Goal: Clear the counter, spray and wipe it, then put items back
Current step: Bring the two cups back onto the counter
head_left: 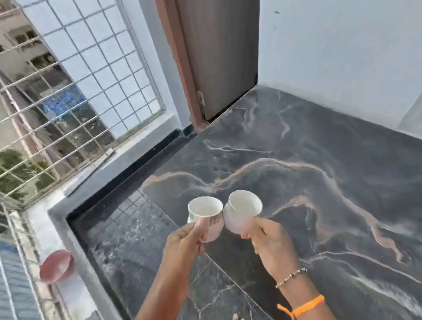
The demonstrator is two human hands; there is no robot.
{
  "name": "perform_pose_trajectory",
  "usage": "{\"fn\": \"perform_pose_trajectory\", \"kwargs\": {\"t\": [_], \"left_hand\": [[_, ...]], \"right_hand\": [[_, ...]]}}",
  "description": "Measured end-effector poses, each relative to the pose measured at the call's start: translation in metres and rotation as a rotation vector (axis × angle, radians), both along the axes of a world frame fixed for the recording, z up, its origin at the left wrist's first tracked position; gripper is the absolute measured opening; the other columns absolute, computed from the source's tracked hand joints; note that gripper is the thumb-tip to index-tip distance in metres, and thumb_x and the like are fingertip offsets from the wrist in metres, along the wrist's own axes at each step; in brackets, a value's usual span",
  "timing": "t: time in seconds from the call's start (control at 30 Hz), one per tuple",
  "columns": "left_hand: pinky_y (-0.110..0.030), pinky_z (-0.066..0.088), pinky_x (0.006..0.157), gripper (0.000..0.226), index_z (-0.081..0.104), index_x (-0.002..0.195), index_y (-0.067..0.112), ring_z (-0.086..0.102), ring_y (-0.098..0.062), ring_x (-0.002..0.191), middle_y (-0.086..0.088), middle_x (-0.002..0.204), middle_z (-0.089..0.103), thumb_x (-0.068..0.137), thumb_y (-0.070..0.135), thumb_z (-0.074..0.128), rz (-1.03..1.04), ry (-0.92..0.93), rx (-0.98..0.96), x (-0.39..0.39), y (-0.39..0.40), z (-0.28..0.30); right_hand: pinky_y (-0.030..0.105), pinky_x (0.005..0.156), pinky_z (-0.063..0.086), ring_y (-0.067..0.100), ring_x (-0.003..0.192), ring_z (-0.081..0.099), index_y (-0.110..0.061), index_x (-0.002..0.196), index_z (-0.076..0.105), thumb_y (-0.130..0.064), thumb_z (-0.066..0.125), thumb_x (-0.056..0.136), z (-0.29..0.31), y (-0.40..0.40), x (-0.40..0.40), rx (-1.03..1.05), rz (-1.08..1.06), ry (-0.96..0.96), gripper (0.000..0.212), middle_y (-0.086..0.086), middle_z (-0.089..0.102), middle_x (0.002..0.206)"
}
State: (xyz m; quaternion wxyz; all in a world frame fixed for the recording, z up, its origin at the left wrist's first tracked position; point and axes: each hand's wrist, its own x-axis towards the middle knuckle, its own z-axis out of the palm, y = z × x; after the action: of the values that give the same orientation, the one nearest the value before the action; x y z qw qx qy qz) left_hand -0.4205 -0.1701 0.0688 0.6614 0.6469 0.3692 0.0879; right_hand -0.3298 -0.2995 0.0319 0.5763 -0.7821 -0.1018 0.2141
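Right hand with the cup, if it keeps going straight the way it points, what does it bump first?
Probably the other cup in the left hand. The right hand points up-left with its cup, and the two cups look almost touching. Depth is unclear, so it might pass over the marble counter instead.

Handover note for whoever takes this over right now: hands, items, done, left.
Left hand: shut on the left cup, held in the air at the counter's near-left edge.
Right hand: shut on the right cup, also in the air; the two cups sit side by side, nearly touching.
Counter: dark marble top, nothing standing on the part in view. No spray bottle or cloth in view.
Done: cannot tell from this view whether spraying and wiping have happened.
Left: depends on stage. Either carry the cups off, then spray and wipe, or set them back on the counter.
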Motion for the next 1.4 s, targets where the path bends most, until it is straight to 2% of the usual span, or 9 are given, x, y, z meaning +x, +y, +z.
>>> {"fn": "perform_pose_trajectory", "kwargs": {"t": [0.13, 0.23, 0.4, 0.53, 0.7, 0.87, 1.03, 1.13, 1.4], "left_hand": [[-0.022, 0.025, 0.057, 0.041, 0.041, 0.055, 0.020, 0.028, -0.005, 0.051, 0.007, 0.054, 0.031, 0.094, 0.031, 0.049, -0.069, -0.050, 0.037, 0.042, 0.036, -0.001], [-0.011, 0.030, 0.052, 0.045, 0.047, 0.049, 0.023, 0.029, -0.005, 0.053, 0.010, 0.053, 0.034, 0.093, 0.031, 0.049, -0.132, -0.042, 0.031, 0.074, 0.055, -0.003], [-0.022, 0.025, 0.058, 0.038, 0.043, 0.059, 0.015, 0.029, -0.006, 0.053, 0.006, 0.056, 0.032, 0.094, 0.027, 0.049, -0.263, -0.028, 0.034, 0.126, 0.086, -0.016], [-0.012, 0.027, 0.047, 0.033, 0.043, 0.065, 0.009, 0.028, -0.005, 0.050, 0.004, 0.056, 0.032, 0.094, 0.024, 0.048, -0.358, -0.031, -0.057, 0.174, 0.114, -0.031], [-0.011, 0.027, 0.047, 0.042, 0.042, 0.051, 0.021, 0.031, -0.003, 0.050, 0.011, 0.050, 0.033, 0.091, 0.030, 0.055, -0.469, -0.052, -0.029, 0.245, 0.150, -0.049], [-0.009, 0.031, 0.048, 0.041, 0.041, 0.055, 0.018, 0.030, -0.004, 0.051, 0.009, 0.053, 0.033, 0.094, 0.027, 0.051, -0.550, -0.039, -0.051, 0.325, 0.177, -0.071], [-0.025, 0.026, 0.058, 0.039, 0.045, 0.058, 0.017, 0.031, -0.007, 0.057, 0.007, 0.055, 0.035, 0.096, 0.025, 0.048, -0.645, -0.071, -0.007, 0.396, 0.190, -0.086], [-0.028, 0.027, 0.060, 0.037, 0.049, 0.060, 0.017, 0.034, -0.011, 0.060, 0.003, 0.057, 0.037, 0.096, 0.025, 0.046, -0.707, -0.092, 0.025, 0.434, 0.195, -0.092], [-0.030, 0.032, 0.059, 0.039, 0.048, 0.057, 0.023, 0.035, -0.010, 0.052, 0.005, 0.055, 0.038, 0.096, 0.027, 0.045, -0.785, -0.060, 0.138, 0.503, 0.192, -0.103]], "right_hand": [[0.030, 0.054, 0.035, 0.008, 0.043, 0.039, -0.026, 0.048, 0.059, -0.023, 0.050, 0.092, 0.003, 0.030, 0.042, 0.018, -0.039, 0.036, 0.045, -0.011, 0.046, 0.038], [0.027, 0.051, 0.035, 0.004, 0.039, 0.039, -0.023, 0.052, 0.057, -0.022, 0.050, 0.093, 0.004, 0.043, 0.065, -0.010, -0.064, 0.010, 0.042, -0.013, 0.047, 0.037], [0.024, 0.052, 0.031, 0.004, 0.043, 0.038, -0.024, 0.056, 0.055, -0.022, 0.049, 0.093, 0.000, 0.053, 0.094, -0.090, -0.161, -0.037, 0.038, -0.011, 0.043, 0.039], [0.019, 0.050, 0.029, 0.003, 0.047, 0.040, -0.021, 0.060, 0.056, -0.023, 0.048, 0.094, -0.006, 0.070, 0.115, -0.174, -0.223, -0.030, 0.035, -0.017, 0.048, 0.043], [0.010, 0.055, 0.034, -0.002, 0.051, 0.046, -0.014, 0.063, 0.056, -0.016, 0.046, 0.096, -0.013, 0.112, 0.156, -0.147, -0.371, -0.006, 0.034, -0.025, 0.052, 0.047], [0.023, 0.058, 0.033, 0.007, 0.053, 0.040, -0.010, 0.070, 0.059, -0.020, 0.045, 0.096, -0.032, 0.154, 0.216, -0.137, -0.546, -0.011, 0.031, -0.022, 0.051, 0.049], [0.019, 0.053, 0.034, 0.008, 0.050, 0.039, -0.008, 0.074, 0.060, -0.026, 0.046, 0.094, -0.048, 0.184, 0.278, -0.137, -0.690, -0.092, 0.030, -0.001, 0.044, 0.055], [0.028, 0.058, 0.031, 0.012, 0.056, 0.041, -0.008, 0.075, 0.060, -0.017, 0.046, 0.096, -0.055, 0.193, 0.316, -0.186, -0.731, -0.103, 0.027, -0.006, 0.043, 0.055], [0.027, 0.064, 0.028, 0.020, 0.072, 0.047, -0.009, 0.080, 0.061, -0.013, 0.042, 0.095, -0.065, 0.197, 0.380, -0.316, -0.816, -0.112, 0.025, -0.007, 0.051, 0.067]]}}
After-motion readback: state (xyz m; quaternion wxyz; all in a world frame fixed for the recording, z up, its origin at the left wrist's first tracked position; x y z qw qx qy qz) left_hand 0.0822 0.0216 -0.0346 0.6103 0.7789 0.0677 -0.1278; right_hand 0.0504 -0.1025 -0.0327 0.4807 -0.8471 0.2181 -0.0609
